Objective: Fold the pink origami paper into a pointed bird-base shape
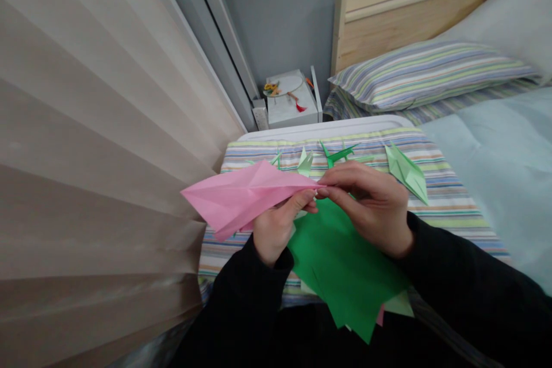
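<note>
A pink origami piece (245,187), folded into a long pointed shape, is held in the air above the table. My left hand (278,224) grips it from below near its narrow right end, thumb along the edge. At the thin tip, my right hand (366,198) pinches the paper between thumb and fingers. Under both hands lie green paper sheets (345,264), overlapping and partly over the near edge. Beyond them are a dark green folded crane (338,154), a pale green folded piece (305,162) and a light green diamond-shaped fold (407,172) at the right.
A striped cloth (452,201) covers the table. A beige pleated curtain (107,155) hangs close on the left. To the right is a bed with a striped pillow (435,75) and a wooden headboard (397,11). A white box (293,109) with small ornaments stands behind the table.
</note>
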Available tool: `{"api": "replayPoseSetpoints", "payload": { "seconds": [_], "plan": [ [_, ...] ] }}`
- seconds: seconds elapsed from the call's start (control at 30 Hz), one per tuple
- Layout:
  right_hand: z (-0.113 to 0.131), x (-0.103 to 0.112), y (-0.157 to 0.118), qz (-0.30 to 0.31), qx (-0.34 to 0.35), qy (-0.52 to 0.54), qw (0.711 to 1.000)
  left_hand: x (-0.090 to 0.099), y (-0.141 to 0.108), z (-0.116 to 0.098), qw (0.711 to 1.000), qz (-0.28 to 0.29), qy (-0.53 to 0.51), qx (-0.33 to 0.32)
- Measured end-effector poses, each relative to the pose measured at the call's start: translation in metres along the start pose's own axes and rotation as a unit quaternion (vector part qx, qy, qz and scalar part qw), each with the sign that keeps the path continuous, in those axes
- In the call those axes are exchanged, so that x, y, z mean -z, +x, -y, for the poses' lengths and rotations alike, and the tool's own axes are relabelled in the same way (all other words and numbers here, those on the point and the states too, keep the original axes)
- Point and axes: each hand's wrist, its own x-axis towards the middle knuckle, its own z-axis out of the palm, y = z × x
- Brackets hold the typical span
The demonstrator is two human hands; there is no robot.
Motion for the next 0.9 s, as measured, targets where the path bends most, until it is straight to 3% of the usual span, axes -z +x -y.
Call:
{"api": "replayPoseSetpoints", "payload": {
  "seconds": [0.37, 0.63, 0.9],
  "plan": [
    [-0.0006, -0.0002, -0.0034, 0.012, -0.037, 0.042, 0.998, -0.0016, -0.0004, -0.0014, 1.000, -0.003, -0.027, 0.011],
    [0.0021, -0.0039, -0.0023, 0.005, -0.121, 0.172, 0.978, -0.0036, -0.0003, -0.0017, 0.999, 0.008, -0.048, -0.007],
    [0.0010, -0.0054, -0.0010, -0.028, -0.189, 0.207, 0.959, -0.0074, 0.0023, -0.0051, 0.998, -0.048, -0.050, -0.004]
  ]
}}
